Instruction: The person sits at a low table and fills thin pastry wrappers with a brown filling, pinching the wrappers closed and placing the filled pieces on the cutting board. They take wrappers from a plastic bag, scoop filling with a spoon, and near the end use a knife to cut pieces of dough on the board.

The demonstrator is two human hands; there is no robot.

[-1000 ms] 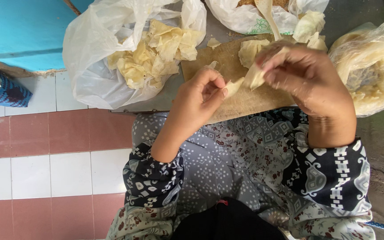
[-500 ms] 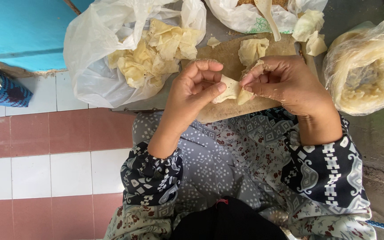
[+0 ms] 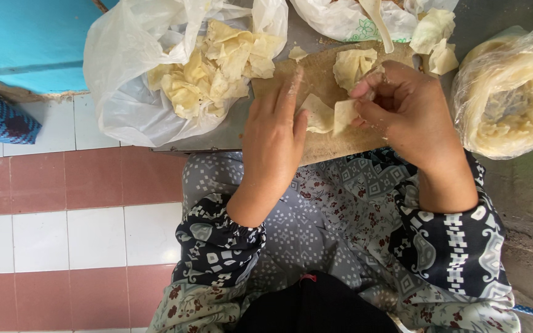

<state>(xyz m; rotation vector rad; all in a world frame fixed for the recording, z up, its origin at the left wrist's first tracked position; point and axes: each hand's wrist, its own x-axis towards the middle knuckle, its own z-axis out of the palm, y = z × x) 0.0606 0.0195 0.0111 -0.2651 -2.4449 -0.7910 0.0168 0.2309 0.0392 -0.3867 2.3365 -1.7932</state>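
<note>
- pinching a pale folded dough wrapper (image 3: pixel 344 115) between thumb and fingertips, the right hand (image 3: pixel 409 117) is closing its fingers on the piece just above the wooden board (image 3: pixel 340 143).
- the left hand (image 3: pixel 274 137) is lying flat with its fingers extended and close together, palm down on the board; its thumb side is touching a second flat wrapper piece (image 3: pixel 317 115), which is lying against the folded one.
- both pieces are sitting near the middle of the board, between the two hands.
- another crumpled wrapper (image 3: pixel 353 65) is resting on the far part of the board, just beyond the right hand's fingers.
- a small scrap (image 3: pixel 297 53) is lying at the board's far left corner.
- an open white plastic bag (image 3: pixel 124 80) holding a heap of yellowish wrappers (image 3: pixel 217 68) is sitting to the left of the board.
- a clear bag of pale stacked dough rounds (image 3: pixel 513 92) is sitting to the right, well apart from the hands.
- a second white bag (image 3: pixel 340 18) is lying beyond the board, with two loose pale pieces (image 3: pixel 436 40) beside it.
- patterned sleeves are covering both forearms above a tiled floor (image 3: pixel 63 228).
</note>
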